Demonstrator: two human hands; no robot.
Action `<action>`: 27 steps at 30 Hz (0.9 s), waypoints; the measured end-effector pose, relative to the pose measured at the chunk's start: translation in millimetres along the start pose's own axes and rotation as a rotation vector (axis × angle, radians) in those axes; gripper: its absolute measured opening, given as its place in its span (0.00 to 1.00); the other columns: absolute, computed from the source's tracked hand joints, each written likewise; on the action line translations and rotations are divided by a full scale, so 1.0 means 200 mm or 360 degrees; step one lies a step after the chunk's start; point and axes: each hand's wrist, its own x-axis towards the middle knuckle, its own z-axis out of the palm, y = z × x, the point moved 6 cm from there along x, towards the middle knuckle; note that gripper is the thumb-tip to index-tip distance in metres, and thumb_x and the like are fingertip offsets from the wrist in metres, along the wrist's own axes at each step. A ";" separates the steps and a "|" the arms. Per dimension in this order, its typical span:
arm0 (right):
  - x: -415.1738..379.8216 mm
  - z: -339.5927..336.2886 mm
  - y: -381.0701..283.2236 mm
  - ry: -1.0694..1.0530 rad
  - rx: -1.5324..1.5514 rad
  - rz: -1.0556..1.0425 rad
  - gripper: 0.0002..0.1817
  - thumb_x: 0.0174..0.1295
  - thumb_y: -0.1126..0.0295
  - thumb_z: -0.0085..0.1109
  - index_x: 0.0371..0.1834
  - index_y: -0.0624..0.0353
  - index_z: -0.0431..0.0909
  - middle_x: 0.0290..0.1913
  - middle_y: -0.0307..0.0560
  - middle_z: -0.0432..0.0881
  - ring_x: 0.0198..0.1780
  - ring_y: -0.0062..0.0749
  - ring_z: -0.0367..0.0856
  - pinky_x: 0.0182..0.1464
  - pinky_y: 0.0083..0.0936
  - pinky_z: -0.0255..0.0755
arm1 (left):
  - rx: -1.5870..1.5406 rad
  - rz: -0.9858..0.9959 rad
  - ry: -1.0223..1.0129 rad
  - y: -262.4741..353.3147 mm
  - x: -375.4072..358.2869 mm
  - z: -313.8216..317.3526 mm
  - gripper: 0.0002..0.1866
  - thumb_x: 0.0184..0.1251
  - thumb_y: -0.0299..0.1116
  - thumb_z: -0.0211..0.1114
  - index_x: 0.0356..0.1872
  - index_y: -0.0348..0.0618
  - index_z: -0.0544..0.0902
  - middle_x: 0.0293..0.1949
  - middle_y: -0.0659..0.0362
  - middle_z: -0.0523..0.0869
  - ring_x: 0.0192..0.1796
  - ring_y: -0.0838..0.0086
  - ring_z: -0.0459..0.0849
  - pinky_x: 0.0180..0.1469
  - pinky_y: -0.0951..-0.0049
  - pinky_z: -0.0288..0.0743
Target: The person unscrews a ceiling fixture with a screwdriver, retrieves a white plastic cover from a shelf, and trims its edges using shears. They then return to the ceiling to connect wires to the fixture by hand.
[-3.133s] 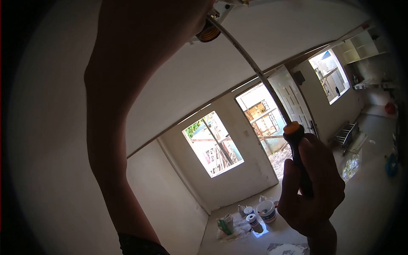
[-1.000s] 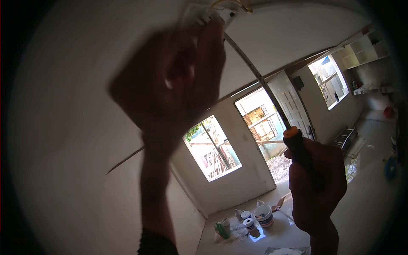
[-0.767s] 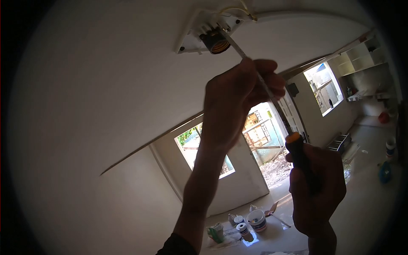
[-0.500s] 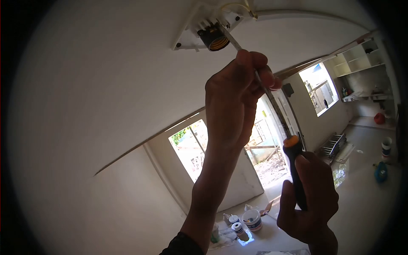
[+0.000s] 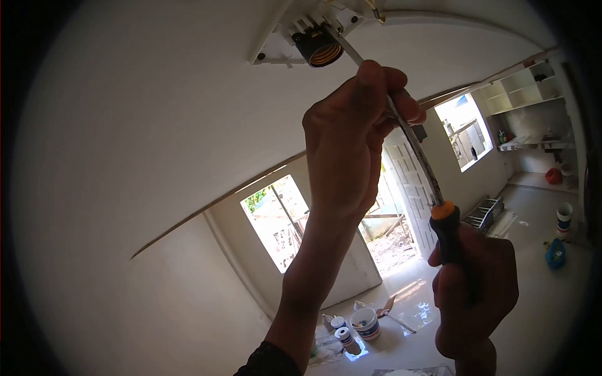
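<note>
A long screwdriver point(image 5: 419, 150) slants up towards the ceiling, its tip at the side of a black bulb socket point(image 5: 318, 49) with a brass-coloured threaded inside. My left hand point(image 5: 364, 106) pinches the metal shaft near its upper end. Lower down, my right hand point(image 5: 480, 282) wraps round the black handle with its orange collar. The socket sits in a white mounting base point(image 5: 276, 53) on the ceiling. Whether the tip sits in a screw is too small to tell. Beside the base hangs a loose pale wire point(image 5: 378, 14).
Far below, paint buckets point(image 5: 365, 324) stand on the floor. A folded ladder point(image 5: 483, 214) lies by the wall at right, with a blue bag point(image 5: 555, 254) nearby. An open doorway point(image 5: 392, 232), windows and white shelves point(image 5: 520, 88) are further off.
My right hand has closed more fully round the handle and shifted slightly right. The screwdriver has tilted a little, with my left hand still pinching its shaft. The view has shifted slightly.
</note>
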 end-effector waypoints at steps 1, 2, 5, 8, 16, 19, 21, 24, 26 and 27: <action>0.00 -0.01 0.02 0.0070 0.0198 0.0194 0.22 0.59 0.76 0.61 0.56 0.73 0.71 0.40 0.58 0.82 0.34 0.33 0.85 0.36 0.24 0.79 | 0.0051 -0.0043 -0.0080 -0.01 0.01 -0.02 0.19 0.78 0.45 0.47 0.49 0.40 0.80 0.35 0.59 0.87 0.45 0.68 0.85 0.52 0.63 0.73; 0.00 -0.01 0.04 0.0102 0.0291 0.0289 0.21 0.60 0.75 0.60 0.56 0.73 0.71 0.41 0.58 0.82 0.35 0.32 0.85 0.36 0.23 0.79 | 0.0073 -0.0062 -0.0121 -0.01 0.01 -0.02 0.21 0.78 0.46 0.46 0.50 0.38 0.79 0.37 0.58 0.87 0.46 0.67 0.85 0.52 0.63 0.74; -0.06 -0.02 0.08 0.0008 0.0115 0.0354 0.28 0.70 0.61 0.51 0.65 0.67 0.57 0.43 0.59 0.79 0.24 0.21 0.75 0.21 0.15 0.69 | 0.0343 -0.0239 -0.0073 -0.04 -0.02 -0.03 0.37 0.76 0.59 0.38 0.59 0.30 0.74 0.46 0.49 0.86 0.51 0.61 0.84 0.57 0.58 0.74; -0.29 -0.21 0.14 -0.0076 -0.0296 0.0274 0.26 0.63 0.64 0.57 0.61 0.66 0.63 0.42 0.59 0.80 0.32 0.33 0.80 0.32 0.24 0.74 | 0.0461 -0.0461 -0.0272 -0.09 -0.20 0.00 0.44 0.61 0.66 0.54 0.60 0.30 0.73 0.50 0.48 0.85 0.53 0.62 0.83 0.58 0.63 0.74; -1.36 -1.37 0.31 -0.0650 -0.1849 0.1246 0.15 0.58 0.70 0.59 0.49 0.57 0.76 0.39 0.54 0.83 0.36 0.49 0.83 0.37 0.37 0.77 | 0.0081 -0.1904 0.0272 -1.08 -2.33 -0.07 0.33 0.61 0.49 0.69 0.59 0.33 0.75 0.48 0.47 0.86 0.47 0.64 0.86 0.55 0.62 0.77; -1.78 -1.85 -0.21 -0.0437 -0.2368 0.1940 0.14 0.59 0.69 0.57 0.47 0.60 0.77 0.38 0.58 0.83 0.39 0.55 0.83 0.40 0.41 0.76 | 0.0734 -0.2978 -0.1008 -0.99 -3.74 0.22 0.37 0.57 0.52 0.72 0.62 0.38 0.73 0.50 0.50 0.85 0.49 0.62 0.85 0.56 0.60 0.76; -2.05 -2.09 -0.68 -0.0187 -0.2620 0.2248 0.14 0.59 0.67 0.57 0.46 0.61 0.76 0.37 0.58 0.83 0.40 0.55 0.83 0.41 0.41 0.75 | -0.0153 -0.2864 -0.2073 -0.61 -4.44 0.59 0.34 0.57 0.51 0.71 0.62 0.45 0.75 0.55 0.57 0.83 0.55 0.64 0.82 0.59 0.62 0.73; -2.40 -2.27 -1.44 0.0344 -0.2943 0.2648 0.18 0.63 0.55 0.57 0.43 0.61 0.77 0.35 0.51 0.83 0.39 0.43 0.83 0.41 0.38 0.73 | -0.0598 -0.3440 -0.1604 -0.13 -4.50 0.87 0.26 0.60 0.48 0.67 0.56 0.44 0.77 0.52 0.57 0.84 0.52 0.67 0.82 0.56 0.61 0.74; -2.53 -2.20 -1.84 0.0709 -0.3184 0.2886 0.25 0.62 0.48 0.60 0.38 0.65 0.78 0.32 0.51 0.81 0.37 0.40 0.82 0.40 0.37 0.73 | -0.0629 -0.3516 -0.1443 -0.08 -4.50 0.95 0.22 0.62 0.45 0.64 0.52 0.43 0.79 0.49 0.57 0.84 0.51 0.68 0.82 0.55 0.61 0.74; -2.57 -2.18 -1.99 0.0773 -0.3191 0.2940 0.26 0.61 0.47 0.61 0.38 0.65 0.78 0.31 0.50 0.80 0.36 0.39 0.81 0.40 0.37 0.73 | -0.0627 -0.3528 -0.1380 -0.10 -4.49 0.98 0.20 0.63 0.44 0.63 0.50 0.42 0.80 0.48 0.57 0.84 0.50 0.69 0.82 0.54 0.61 0.75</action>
